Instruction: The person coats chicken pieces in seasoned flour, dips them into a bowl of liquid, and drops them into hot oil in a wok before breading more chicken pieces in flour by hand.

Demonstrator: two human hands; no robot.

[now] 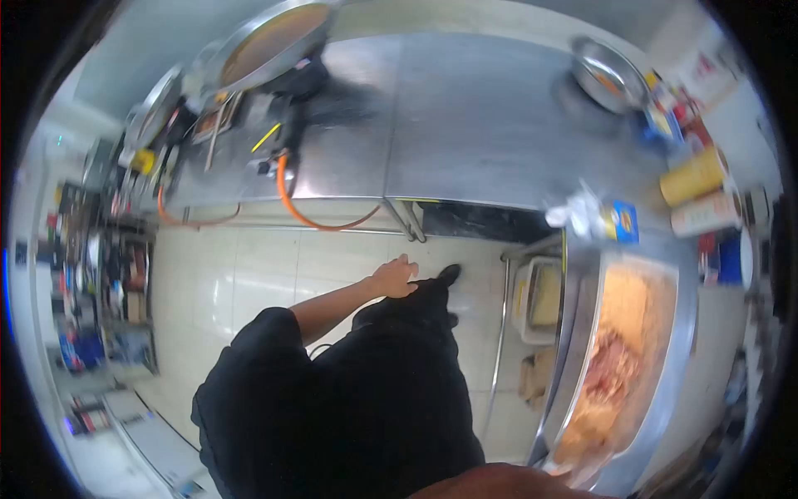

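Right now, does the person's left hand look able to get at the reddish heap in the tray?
Probably not without turning or leaning: the left hand hangs by the dark trousers, well away from the tray, though nothing seems to cover the reddish heap.

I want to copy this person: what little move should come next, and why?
Maybe bring the bare left hand over to the pale-rimmed rectangular tray. That hand hangs apart from the tray with nothing visible in it, while the bare right forearm stretches towards the tray, where reddish, uneven pieces lie on loose orange coating.
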